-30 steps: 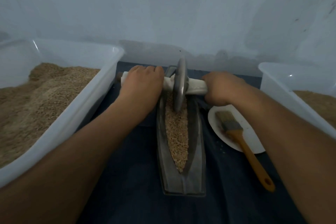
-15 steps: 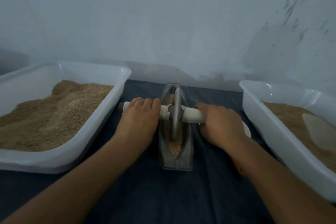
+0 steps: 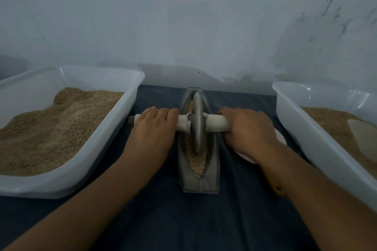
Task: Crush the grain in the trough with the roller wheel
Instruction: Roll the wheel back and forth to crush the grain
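Observation:
A grey boat-shaped trough (image 3: 212, 171) lies lengthwise on the dark cloth, with pale grain (image 3: 197, 164) in its groove. A grey metal roller wheel (image 3: 197, 124) stands upright in the groove near the trough's middle, on a white cross handle (image 3: 217, 122). My left hand (image 3: 153, 128) grips the handle's left end. My right hand (image 3: 247, 130) grips its right end. Both hands hide most of the handle.
A white tub (image 3: 85, 169) heaped with brown grain stands at the left. Another white tub (image 3: 318, 134) with grain stands at the right. A white plate (image 3: 282, 138) lies under my right wrist. A pale wall rises just behind the trough.
The wheel has rolled from the trough's far end toward me to about its middle. My head has pulled back, so both tubs show more fully; the brush is now hidden.

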Demonstrator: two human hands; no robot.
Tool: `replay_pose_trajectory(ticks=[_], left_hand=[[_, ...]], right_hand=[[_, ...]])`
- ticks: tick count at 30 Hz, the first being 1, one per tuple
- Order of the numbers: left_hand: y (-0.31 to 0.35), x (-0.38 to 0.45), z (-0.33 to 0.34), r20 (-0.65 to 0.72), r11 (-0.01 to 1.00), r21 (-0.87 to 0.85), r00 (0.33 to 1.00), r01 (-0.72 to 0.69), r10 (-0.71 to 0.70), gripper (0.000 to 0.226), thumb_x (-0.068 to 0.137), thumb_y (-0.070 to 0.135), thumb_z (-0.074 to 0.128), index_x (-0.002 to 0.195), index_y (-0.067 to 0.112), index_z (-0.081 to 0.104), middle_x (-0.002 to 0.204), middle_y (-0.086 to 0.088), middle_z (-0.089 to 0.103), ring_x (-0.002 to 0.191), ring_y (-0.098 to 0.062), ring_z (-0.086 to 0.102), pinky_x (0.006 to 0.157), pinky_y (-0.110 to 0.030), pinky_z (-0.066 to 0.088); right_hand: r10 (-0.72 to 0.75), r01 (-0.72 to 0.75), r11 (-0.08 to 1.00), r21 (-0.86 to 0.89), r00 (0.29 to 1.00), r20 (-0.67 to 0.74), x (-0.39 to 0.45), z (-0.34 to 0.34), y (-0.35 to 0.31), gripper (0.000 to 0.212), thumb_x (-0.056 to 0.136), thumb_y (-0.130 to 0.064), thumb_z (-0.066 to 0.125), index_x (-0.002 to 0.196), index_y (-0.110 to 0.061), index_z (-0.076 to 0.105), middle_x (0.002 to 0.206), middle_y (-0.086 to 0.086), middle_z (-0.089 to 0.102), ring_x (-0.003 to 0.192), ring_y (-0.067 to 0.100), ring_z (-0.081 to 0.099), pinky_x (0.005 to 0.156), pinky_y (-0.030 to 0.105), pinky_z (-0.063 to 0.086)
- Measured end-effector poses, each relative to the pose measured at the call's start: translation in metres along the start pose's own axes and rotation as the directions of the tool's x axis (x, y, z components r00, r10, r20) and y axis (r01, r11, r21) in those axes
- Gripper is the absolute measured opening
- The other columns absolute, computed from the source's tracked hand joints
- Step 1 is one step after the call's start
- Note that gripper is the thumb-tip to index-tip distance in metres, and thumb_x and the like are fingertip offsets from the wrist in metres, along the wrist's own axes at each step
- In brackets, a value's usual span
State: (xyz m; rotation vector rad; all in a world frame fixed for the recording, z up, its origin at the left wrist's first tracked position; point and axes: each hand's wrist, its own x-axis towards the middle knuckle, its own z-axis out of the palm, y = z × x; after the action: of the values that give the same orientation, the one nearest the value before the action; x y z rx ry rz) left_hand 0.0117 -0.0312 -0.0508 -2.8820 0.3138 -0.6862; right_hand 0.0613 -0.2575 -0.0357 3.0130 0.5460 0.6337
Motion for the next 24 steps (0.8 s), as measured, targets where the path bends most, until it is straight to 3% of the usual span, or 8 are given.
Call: replay_pose_trajectory(ticks=[7, 9, 12, 15, 18, 21, 24], left_hand=[[-0.008, 0.055, 0.021, -0.013, 0.997, 0.049, 0.998, 0.058, -0.057, 0.025, 0.091, 0.016, 0.058, 0.114, 0.018, 0.047, 0.110, -0.003, 0.060, 0.101, -0.023, 0.057, 0.088, -0.032, 0.037], [-0.010, 0.069, 0.024, -0.016, 0.996, 0.070, 0.998, 0.061, -0.060, 0.023, 0.091, 0.017, 0.059, 0.111, 0.018, 0.049, 0.106, -0.003, 0.062, 0.096, -0.023, 0.059, 0.082, -0.033, 0.037], [-0.012, 0.083, 0.024, -0.032, 0.993, 0.096, 0.997, 0.072, -0.070, 0.021, 0.091, 0.016, 0.059, 0.111, 0.018, 0.053, 0.103, -0.003, 0.065, 0.091, -0.025, 0.062, 0.074, -0.033, 0.031], [-0.011, 0.087, 0.022, -0.040, 0.989, 0.123, 0.997, 0.076, -0.072, 0.020, 0.092, 0.013, 0.055, 0.111, 0.018, 0.054, 0.101, -0.004, 0.066, 0.091, -0.027, 0.063, 0.073, -0.034, 0.032], [-0.011, 0.081, 0.022, -0.040, 0.990, 0.114, 0.996, 0.077, -0.073, 0.018, 0.092, 0.015, 0.057, 0.109, 0.018, 0.052, 0.101, -0.003, 0.064, 0.088, -0.025, 0.062, 0.071, -0.033, 0.030], [-0.011, 0.066, 0.021, -0.037, 0.993, 0.099, 0.997, 0.067, -0.064, 0.020, 0.093, 0.016, 0.057, 0.111, 0.018, 0.049, 0.103, -0.002, 0.063, 0.089, -0.023, 0.061, 0.071, -0.031, 0.029], [-0.006, 0.047, 0.012, -0.032, 0.993, 0.102, 0.998, 0.060, -0.057, 0.021, 0.092, 0.016, 0.057, 0.110, 0.018, 0.047, 0.104, -0.002, 0.062, 0.090, -0.022, 0.061, 0.072, -0.031, 0.031]], right_hand=[[0.089, -0.083, 0.996, -0.038, 0.979, 0.185, 0.055, 0.015, 0.012, 0.026, 0.080, -0.036, 0.069, 0.105, -0.036, 0.061, 0.085, -0.007, 0.055, 0.075, 0.020, 0.052, 0.050, 0.026, 0.024], [0.088, -0.086, 0.996, -0.020, 0.954, 0.286, 0.070, 0.015, 0.017, 0.027, 0.081, -0.038, 0.070, 0.105, -0.034, 0.061, 0.089, -0.007, 0.056, 0.079, 0.018, 0.054, 0.052, 0.026, 0.029], [0.090, -0.132, 0.989, 0.064, 0.892, 0.442, 0.087, 0.011, 0.021, 0.025, 0.081, -0.035, 0.073, 0.103, -0.026, 0.066, 0.089, -0.003, 0.061, 0.080, 0.020, 0.060, 0.064, 0.032, 0.049], [0.079, -0.118, 0.992, 0.044, 0.855, 0.512, 0.094, 0.011, 0.021, 0.023, 0.083, -0.026, 0.073, 0.104, -0.018, 0.069, 0.087, 0.003, 0.063, 0.077, 0.020, 0.062, 0.067, 0.032, 0.050], [0.100, -0.131, 0.991, 0.036, 0.882, 0.460, 0.087, 0.011, 0.020, 0.025, 0.083, -0.032, 0.071, 0.106, -0.025, 0.066, 0.090, -0.001, 0.063, 0.079, 0.019, 0.060, 0.065, 0.032, 0.049], [0.116, -0.121, 0.993, -0.005, 0.939, 0.325, 0.071, 0.009, 0.015, 0.026, 0.082, -0.034, 0.070, 0.107, -0.035, 0.064, 0.089, -0.005, 0.062, 0.075, 0.017, 0.057, 0.053, 0.027, 0.034], [0.094, -0.095, 0.995, -0.003, 0.975, 0.200, 0.047, 0.006, 0.010, 0.026, 0.082, -0.030, 0.069, 0.106, -0.038, 0.063, 0.084, -0.008, 0.058, 0.076, 0.019, 0.055, 0.051, 0.026, 0.028]])
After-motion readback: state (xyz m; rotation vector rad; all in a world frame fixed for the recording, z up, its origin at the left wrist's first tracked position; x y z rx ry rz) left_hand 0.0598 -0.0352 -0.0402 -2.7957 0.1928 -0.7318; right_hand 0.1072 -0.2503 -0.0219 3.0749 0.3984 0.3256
